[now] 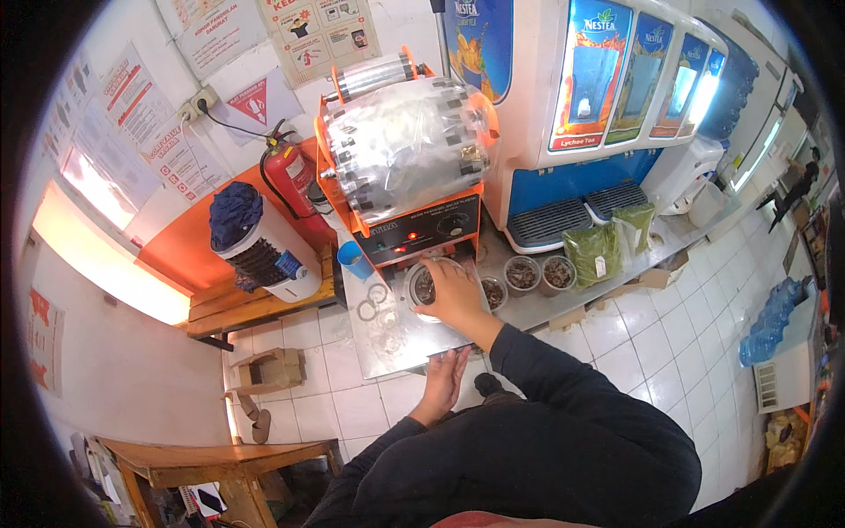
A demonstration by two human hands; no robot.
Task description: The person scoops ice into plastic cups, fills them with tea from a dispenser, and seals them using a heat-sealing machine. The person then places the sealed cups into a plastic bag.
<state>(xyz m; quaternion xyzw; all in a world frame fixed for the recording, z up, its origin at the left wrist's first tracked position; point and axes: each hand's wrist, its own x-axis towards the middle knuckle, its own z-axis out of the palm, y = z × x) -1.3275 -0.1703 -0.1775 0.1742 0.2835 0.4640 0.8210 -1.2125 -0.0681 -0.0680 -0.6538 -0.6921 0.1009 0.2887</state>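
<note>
My right hand (454,294) reaches over the top of a clear plastic cup (421,286) with dark brown contents, its thumb and fingers spread across the rim. The cup sits at the front of an orange cup sealing machine (416,221), which carries a large roll of clear film (406,145). Part of the cup is hidden under the hand. My left hand (443,383) is at the front edge of the steel table (396,350), fingers extended and nothing seen in it. Right of my right hand stand filled cups (521,272), (558,272) and a partly covered cup (494,292).
A blue cup (354,259) and ring marks lie on the table's left. Bags of green material (593,254) stand before a drink dispenser (594,99). A fire extinguisher (290,171), a white appliance with dark cloth (270,251) and a floor cardboard box (269,371) are leftward.
</note>
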